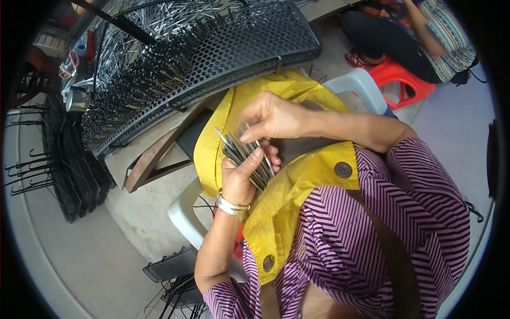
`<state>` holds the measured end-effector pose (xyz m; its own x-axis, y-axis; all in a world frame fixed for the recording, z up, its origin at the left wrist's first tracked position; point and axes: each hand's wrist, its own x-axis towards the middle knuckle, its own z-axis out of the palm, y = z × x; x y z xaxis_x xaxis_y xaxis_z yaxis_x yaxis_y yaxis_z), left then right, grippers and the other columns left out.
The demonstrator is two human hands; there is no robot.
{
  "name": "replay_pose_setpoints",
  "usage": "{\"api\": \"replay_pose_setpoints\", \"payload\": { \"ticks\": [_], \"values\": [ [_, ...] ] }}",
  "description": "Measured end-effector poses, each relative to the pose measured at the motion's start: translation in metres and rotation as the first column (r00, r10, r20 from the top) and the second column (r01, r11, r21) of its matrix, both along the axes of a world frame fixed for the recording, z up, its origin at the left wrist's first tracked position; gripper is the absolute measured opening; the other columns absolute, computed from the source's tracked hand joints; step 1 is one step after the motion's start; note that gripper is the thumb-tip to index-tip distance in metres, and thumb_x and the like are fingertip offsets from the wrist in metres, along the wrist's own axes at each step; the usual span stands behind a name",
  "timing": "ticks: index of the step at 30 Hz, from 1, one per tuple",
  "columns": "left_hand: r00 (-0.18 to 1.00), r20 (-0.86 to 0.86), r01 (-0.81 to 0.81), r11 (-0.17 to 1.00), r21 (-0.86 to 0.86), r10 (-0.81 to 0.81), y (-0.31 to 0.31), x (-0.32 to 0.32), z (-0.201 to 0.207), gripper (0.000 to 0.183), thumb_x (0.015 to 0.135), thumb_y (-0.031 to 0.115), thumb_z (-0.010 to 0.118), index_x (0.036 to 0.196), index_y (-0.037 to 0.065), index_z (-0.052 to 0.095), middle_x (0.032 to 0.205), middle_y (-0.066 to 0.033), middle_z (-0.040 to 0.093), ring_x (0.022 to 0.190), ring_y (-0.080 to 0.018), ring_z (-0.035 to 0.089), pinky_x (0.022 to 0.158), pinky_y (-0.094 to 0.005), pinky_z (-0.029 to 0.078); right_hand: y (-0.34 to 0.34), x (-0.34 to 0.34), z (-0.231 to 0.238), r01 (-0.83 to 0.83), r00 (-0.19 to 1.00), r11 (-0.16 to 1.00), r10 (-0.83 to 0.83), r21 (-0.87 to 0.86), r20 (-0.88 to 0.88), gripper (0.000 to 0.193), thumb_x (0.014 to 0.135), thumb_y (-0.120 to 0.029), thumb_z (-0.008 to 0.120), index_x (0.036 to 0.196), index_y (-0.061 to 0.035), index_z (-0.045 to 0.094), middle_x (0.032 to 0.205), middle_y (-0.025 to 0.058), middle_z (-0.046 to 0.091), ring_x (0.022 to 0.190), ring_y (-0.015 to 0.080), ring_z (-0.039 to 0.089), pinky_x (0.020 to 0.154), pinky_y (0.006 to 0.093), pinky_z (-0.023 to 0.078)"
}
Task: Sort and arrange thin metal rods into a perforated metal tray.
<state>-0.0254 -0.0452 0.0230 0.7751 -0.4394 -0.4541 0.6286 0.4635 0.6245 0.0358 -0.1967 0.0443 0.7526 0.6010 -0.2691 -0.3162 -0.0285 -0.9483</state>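
Note:
My left hand is closed around a bundle of thin metal rods, dark and silvery, held slanting over my lap. Right above it, my right hand has its fingers bent together at the upper ends of the bundle. Its fingertips are slightly blurred, and whether they pinch a single rod is hard to make out. A yellow apron with dark buttons spreads under both hands. Beyond them stands a black perforated rack, its left part filled with many upright dark rods.
Loose silvery rods lie heaped behind the rack. At left hang black panels with hooked wires; another dark mesh panel sits below. A metal can stands by the rack's left end. At upper right, a person sits beside a red stool.

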Motion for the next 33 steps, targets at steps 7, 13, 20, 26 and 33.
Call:
{"api": "replay_pose_setpoints", "payload": {
  "ticks": [7, 13, 20, 26, 33],
  "values": [
    [0.996, -0.044, -0.072, 0.996, 0.054, 0.074, 0.001, 0.0, -0.005, 0.02, 0.078, 0.005, 0.057, 0.095, -0.005, 0.052, 0.082, -0.0157, 0.059, 0.066, -0.0228, 0.06, 0.059, -0.0326, 0.052, -0.008, -0.007, -0.007, 0.17, 0.985, 0.974, -0.17, -0.15, 0.012, 0.009, 0.076, -0.005, 0.06, 0.08, 0.0026, 0.057, 0.064, 0.0037, 0.058, 0.05, 0.0065, 0.053, 0.044, 0.0172, 0.042],
    [0.979, -0.076, -0.184, 0.981, 0.068, 0.189, -0.001, 0.0, -0.001, 0.014, 0.08, 0.006, 0.056, 0.089, -0.004, 0.051, 0.084, -0.0155, 0.059, 0.071, -0.0258, 0.061, 0.059, -0.0339, 0.053, -0.016, 0.005, -0.009, 0.24, 0.968, 0.971, -0.241, -0.021, -0.064, 0.009, 0.077, -0.003, 0.058, 0.083, 0.0034, 0.056, 0.069, 0.0058, 0.058, 0.053, 0.01, 0.057, 0.047, 0.0205, 0.049],
    [0.97, -0.089, -0.228, 0.974, 0.01, 0.228, 0.006, 0.001, -0.011, 0.017, 0.081, 0.013, 0.055, 0.089, -0.003, 0.052, 0.09, -0.0163, 0.058, 0.077, -0.0249, 0.059, 0.064, -0.0372, 0.052, -0.045, 0.077, 0.026, 0.427, 0.892, 0.825, -0.452, 0.37, -0.019, 0.009, 0.08, -0.005, 0.054, 0.083, 0.0033, 0.055, 0.075, 0.0097, 0.059, 0.061, 0.0165, 0.059, 0.053, 0.0287, 0.052],
    [0.976, -0.111, -0.187, 0.982, 0.019, 0.188, 0.005, 0.003, -0.015, 0.018, 0.084, 0.014, 0.051, 0.09, -0.002, 0.052, 0.09, -0.0146, 0.058, 0.078, -0.0237, 0.059, 0.065, -0.0373, 0.052, -0.063, 0.143, 0.012, 0.636, 0.624, 0.724, -0.686, 0.268, 0.374, 0.01, 0.078, -0.006, 0.058, 0.081, 0.0029, 0.056, 0.077, 0.0095, 0.06, 0.065, 0.0144, 0.06, 0.055, 0.0262, 0.053],
    [0.965, -0.153, -0.219, 0.976, -0.006, 0.215, 0.005, 0.004, -0.015, 0.015, 0.081, 0.012, 0.055, 0.087, -0.002, 0.053, 0.087, -0.0145, 0.058, 0.075, -0.0235, 0.059, 0.062, -0.037, 0.052, -0.051, 0.152, 0.016, 0.58, 0.534, 0.759, -0.629, 0.296, 0.565, 0.012, 0.078, -0.005, 0.059, 0.087, 0.001, 0.06, 0.075, 0.005, 0.06, 0.061, 0.0096, 0.058, 0.055, 0.0214, 0.051]
  ]
}}
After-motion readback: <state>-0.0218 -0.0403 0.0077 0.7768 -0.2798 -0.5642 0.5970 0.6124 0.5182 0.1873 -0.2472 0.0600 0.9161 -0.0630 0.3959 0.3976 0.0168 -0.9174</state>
